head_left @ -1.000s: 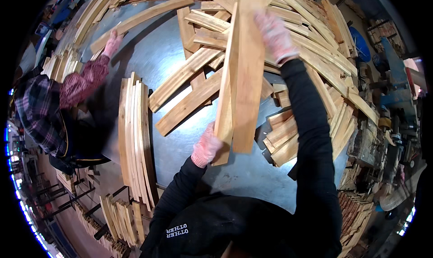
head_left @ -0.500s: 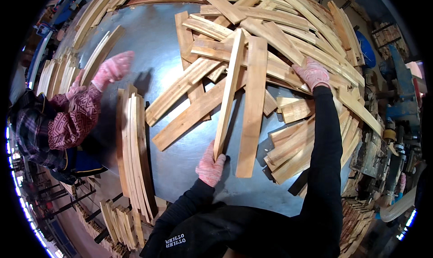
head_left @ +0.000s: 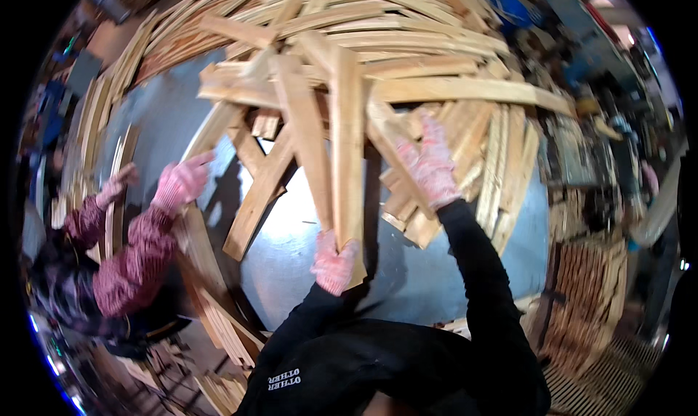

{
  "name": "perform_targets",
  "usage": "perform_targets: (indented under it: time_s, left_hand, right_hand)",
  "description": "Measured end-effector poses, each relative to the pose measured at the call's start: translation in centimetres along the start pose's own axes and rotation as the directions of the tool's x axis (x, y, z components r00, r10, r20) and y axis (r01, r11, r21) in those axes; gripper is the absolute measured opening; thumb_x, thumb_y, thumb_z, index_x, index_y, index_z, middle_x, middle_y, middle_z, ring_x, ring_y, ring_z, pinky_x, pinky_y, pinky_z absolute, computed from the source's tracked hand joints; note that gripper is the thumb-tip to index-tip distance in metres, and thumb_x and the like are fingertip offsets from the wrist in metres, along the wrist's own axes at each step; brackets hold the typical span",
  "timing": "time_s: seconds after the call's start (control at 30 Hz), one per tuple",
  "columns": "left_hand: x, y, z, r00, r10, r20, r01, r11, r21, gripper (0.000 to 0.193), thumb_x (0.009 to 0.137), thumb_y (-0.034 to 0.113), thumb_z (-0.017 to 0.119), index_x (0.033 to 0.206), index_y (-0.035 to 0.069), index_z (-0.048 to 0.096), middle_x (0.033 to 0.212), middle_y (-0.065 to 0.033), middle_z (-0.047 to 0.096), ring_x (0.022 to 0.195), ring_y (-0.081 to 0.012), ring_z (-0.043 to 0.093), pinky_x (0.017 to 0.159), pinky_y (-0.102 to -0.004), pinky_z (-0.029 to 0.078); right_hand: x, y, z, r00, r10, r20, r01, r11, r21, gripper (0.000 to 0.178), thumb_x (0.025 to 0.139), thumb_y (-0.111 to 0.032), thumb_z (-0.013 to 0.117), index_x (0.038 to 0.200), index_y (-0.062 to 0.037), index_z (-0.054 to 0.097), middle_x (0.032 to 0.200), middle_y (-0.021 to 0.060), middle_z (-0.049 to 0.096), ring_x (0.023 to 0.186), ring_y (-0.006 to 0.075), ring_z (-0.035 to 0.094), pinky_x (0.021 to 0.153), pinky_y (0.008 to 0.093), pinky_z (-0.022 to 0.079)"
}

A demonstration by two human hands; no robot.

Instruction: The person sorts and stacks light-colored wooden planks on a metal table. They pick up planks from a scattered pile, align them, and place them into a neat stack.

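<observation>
Planks (head_left: 346, 140) sit pinched in the left hand (head_left: 334, 265), right hand (head_left: 432, 167) spread at another board (head_left: 388, 134), a loose heap (head_left: 425, 47) remaining.

I had bare metal tabletop (head_left: 425, 274) open close to me, between my left hand (head_left: 334, 263) and right hand (head_left: 431, 169); beyond, crisscrossed wooden boards (head_left: 422, 66) blocked the way, and leftward a co-worker's gloved hand (head_left: 180, 186) did.

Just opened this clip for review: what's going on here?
The person's gloved left hand grips the near end of a long board, while the gloved right hand is at a slanted board; whether it grips is unclear. More boards lie piled on a metal table. At left, a co-worker's gloved hand hovers nearby.
</observation>
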State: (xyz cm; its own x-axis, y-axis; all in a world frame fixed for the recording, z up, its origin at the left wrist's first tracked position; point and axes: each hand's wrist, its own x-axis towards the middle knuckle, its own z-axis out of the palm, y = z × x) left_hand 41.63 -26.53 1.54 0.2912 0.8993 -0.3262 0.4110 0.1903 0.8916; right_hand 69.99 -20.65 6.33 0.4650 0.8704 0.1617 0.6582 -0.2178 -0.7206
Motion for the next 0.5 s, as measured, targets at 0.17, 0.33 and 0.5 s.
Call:
perform_targets:
  time_s: [0.17, 0.33, 0.5]
  left_hand:
    - [-3.2, 5.5, -0.3, 0.945, 0.326, -0.020, -0.297, 0.883, 0.362, 0.037, 0.081, 0.014, 0.070, 0.115, 0.000, 0.065, 0.109, -0.0250, 0.063, 0.093, -0.0434, 0.064, 0.080, -0.0486, 0.053]
    - [-4.9, 8.8, 5.8, 0.457, 0.703, 0.545, -0.875, 0.246, 0.417, 0.036, 0.083, 0.008, 0.062, 0.118, 0.000, 0.062, 0.120, -0.0241, 0.062, 0.088, -0.0382, 0.067, 0.074, -0.0466, 0.056]
    - [-7.9, 6.1, 12.8, 0.163, 0.539, 0.826, -0.986, 0.111, 0.122, 0.059, 0.085, 0.009, 0.061, 0.141, 0.002, 0.046, 0.131, -0.0219, 0.056, 0.094, -0.0363, 0.066, 0.079, -0.0432, 0.056]
  right_hand:
    - [-13.3, -8.6, -0.8, 0.990, 0.125, 0.064, -0.138, 0.781, 0.609, 0.120, 0.070, -0.025, 0.089, 0.158, 0.0025, 0.013, 0.148, 0.0209, 0.044, 0.138, 0.0314, 0.044, 0.112, 0.0378, 0.040]
    - [-18.1, -5.2, -4.6, 0.690, 0.691, -0.217, -0.332, 0.568, 0.753, 0.106, 0.074, -0.008, 0.082, 0.156, -0.0021, 0.015, 0.124, 0.0173, 0.056, 0.108, 0.0250, 0.059, 0.087, 0.0344, 0.055]
    - [-27.0, 3.9, -6.3, 0.407, 0.854, -0.323, -0.277, 0.453, 0.847, 0.094, 0.078, -0.007, 0.080, 0.153, -0.0023, 0.023, 0.105, 0.0120, 0.060, 0.086, 0.0201, 0.060, 0.072, 0.0316, 0.055]
